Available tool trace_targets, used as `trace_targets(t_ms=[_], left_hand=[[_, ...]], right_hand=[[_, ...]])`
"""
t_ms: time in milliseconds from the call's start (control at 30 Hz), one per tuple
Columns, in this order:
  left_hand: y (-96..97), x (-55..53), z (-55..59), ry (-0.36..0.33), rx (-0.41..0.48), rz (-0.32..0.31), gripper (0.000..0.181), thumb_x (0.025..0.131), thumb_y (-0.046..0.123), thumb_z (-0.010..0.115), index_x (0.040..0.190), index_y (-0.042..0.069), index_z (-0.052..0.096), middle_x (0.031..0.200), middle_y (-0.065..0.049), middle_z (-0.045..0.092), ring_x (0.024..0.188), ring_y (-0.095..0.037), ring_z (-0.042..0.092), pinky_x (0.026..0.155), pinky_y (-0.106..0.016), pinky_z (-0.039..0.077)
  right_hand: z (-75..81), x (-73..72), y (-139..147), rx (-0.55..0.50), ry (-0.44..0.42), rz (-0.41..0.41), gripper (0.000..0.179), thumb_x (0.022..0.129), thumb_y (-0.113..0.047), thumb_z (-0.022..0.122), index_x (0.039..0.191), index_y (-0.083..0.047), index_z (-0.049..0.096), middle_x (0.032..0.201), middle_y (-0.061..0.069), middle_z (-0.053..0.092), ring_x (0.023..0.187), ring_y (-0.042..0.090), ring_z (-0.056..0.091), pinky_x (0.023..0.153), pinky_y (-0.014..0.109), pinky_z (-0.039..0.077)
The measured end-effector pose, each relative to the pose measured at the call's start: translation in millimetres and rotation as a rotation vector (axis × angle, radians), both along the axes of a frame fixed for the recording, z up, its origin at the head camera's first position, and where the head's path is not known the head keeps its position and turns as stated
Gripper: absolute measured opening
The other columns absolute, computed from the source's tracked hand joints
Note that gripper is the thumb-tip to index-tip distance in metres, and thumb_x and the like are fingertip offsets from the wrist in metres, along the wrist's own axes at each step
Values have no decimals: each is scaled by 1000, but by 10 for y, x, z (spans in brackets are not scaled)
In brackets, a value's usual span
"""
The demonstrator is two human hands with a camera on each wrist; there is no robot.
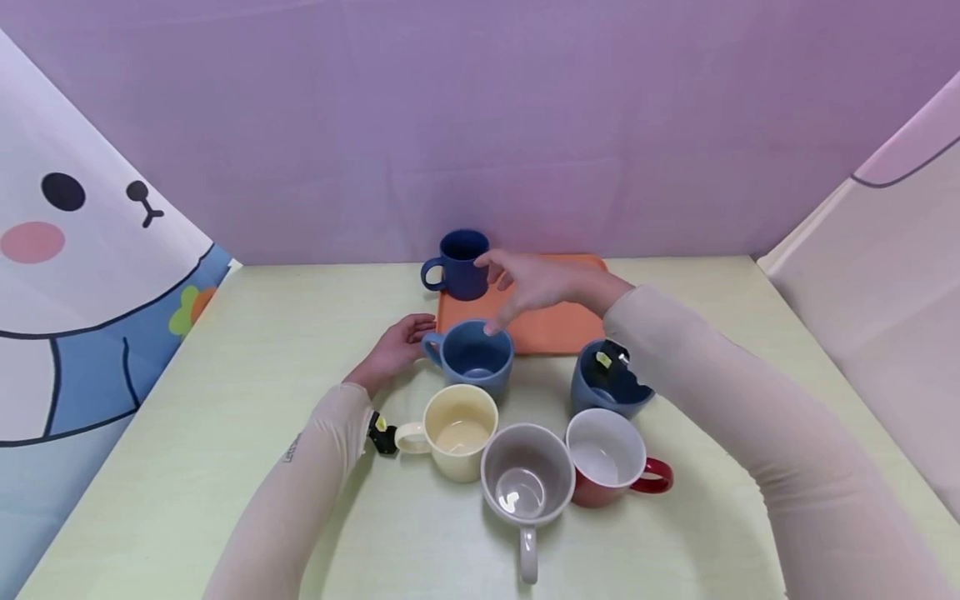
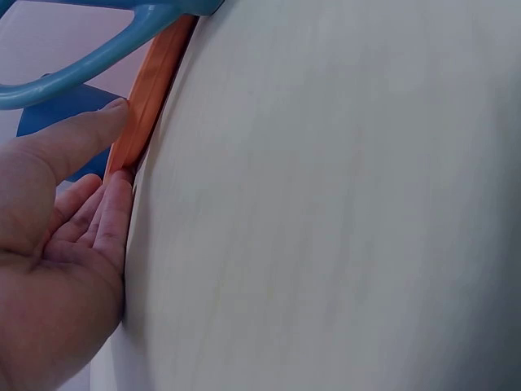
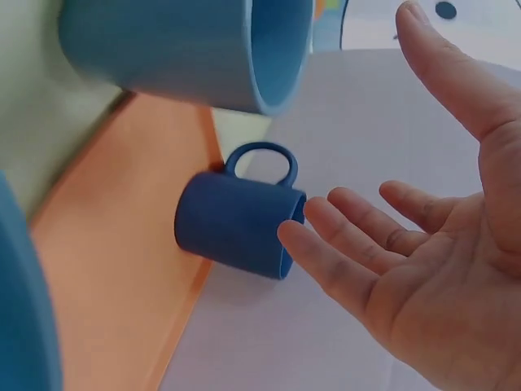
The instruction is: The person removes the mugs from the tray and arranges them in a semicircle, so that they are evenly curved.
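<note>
An orange tray [image 1: 551, 329] lies at the back of the table, with a navy mug [image 1: 465, 271] upright on its back left corner. My left hand [image 1: 397, 346] is at the tray's left edge; in the left wrist view its fairly straight fingers and thumb touch the rim. My right hand [image 1: 536, 279] hovers over the tray, fingers spread and holding nothing. Its fingertips are close to the navy mug's rim, apart from it in the right wrist view. A lighter blue mug [image 1: 476, 358] stands at the tray's front left, under my right thumb.
Another blue mug [image 1: 592, 387] stands at the tray's front right, partly hidden by my right wrist camera. Closer to me are a cream mug [image 1: 459, 421], a grey mug [image 1: 527, 475] and a red mug [image 1: 596, 492] with a white inside. A purple cloth wall [image 1: 480, 125] borders the table's back.
</note>
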State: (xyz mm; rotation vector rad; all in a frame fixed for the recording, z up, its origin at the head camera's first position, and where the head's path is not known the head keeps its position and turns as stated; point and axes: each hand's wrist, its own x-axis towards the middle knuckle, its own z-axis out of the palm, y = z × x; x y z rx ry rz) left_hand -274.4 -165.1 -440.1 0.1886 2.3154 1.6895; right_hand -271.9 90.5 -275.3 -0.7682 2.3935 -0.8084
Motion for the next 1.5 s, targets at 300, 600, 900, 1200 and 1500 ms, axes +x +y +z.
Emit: trace_targets(t_ms=[300, 600, 900, 1200, 1500], left_hand=[[16, 10, -14, 2, 2, 4, 56, 95, -10, 56, 147, -7, 35, 146, -26, 44, 134, -38, 45, 110, -43, 41], [23, 12, 0, 8, 7, 5, 56, 94, -11, 56, 147, -7, 36, 146, -27, 45, 133, -38, 46, 110, -44, 42], [17, -6, -29, 12, 5, 4, 55, 96, -9, 56, 147, -7, 36, 146, -27, 45, 133, -38, 46, 110, -44, 41], [30, 6, -24, 1, -2, 9, 55, 96, -8, 56, 147, -6, 37, 146, -25, 46, 133, -37, 46, 110, -42, 42], [10, 15, -9, -10, -9, 26, 54, 96, -9, 57, 146, -5, 38, 145, -24, 46, 133, -36, 47, 110, -43, 42]], right_hand=[[-27, -241, -15, -42, 66, -80, 97, 80, -28, 85, 154, -6, 26, 147, 20, 40, 134, 35, 42, 107, 47, 44], [-115, -469, -16, -105, 96, -137, 92, 81, -22, 83, 153, -2, 28, 148, 21, 41, 134, 35, 41, 108, 48, 42], [-294, -685, -70, -144, 126, -242, 92, 81, -21, 84, 153, -4, 29, 150, 18, 39, 134, 32, 40, 107, 45, 43], [-476, -796, -147, -180, 105, -353, 92, 82, -24, 84, 154, -7, 29, 150, 16, 39, 133, 32, 42, 108, 44, 42], [-609, -871, -280, -256, 94, -441, 94, 81, -23, 85, 153, -2, 28, 154, 18, 36, 138, 34, 40, 110, 43, 42]])
